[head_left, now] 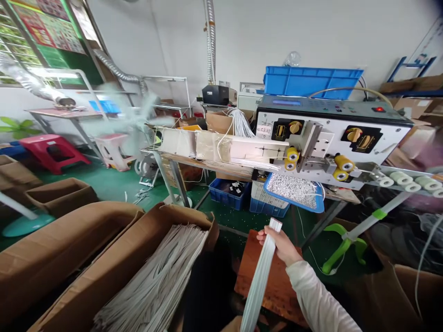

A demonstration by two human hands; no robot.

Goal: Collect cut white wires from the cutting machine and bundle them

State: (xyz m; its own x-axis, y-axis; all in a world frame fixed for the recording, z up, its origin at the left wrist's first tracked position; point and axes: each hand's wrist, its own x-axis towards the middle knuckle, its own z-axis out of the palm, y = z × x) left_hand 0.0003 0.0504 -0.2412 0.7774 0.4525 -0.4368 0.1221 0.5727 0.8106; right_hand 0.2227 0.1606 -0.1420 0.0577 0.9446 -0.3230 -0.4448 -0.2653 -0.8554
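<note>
My right hand [278, 242] is closed around the upper end of a long bundle of white wires [261, 276], with the even, cut tips sticking up just above the fingers. The bundle slants down to the bottom edge of the view. There, a small part of my left hand [232, 325] shows beside the bundle's lower end; its fingers are hidden. A reddish-brown wooden surface [246, 269] lies beneath my right hand. To the left, many loose white wires [159, 276] fill a long cardboard box [93, 272].
A wire machine [332, 133] with yellow rollers stands on a bench, beside a wire-filled trough [212, 146]. Below it hangs a blue tray [321, 203] of small white pieces. A green-footed stand [341, 253] is at right, a blue bin [224, 197] under the bench, a second open carton [69, 226] at left.
</note>
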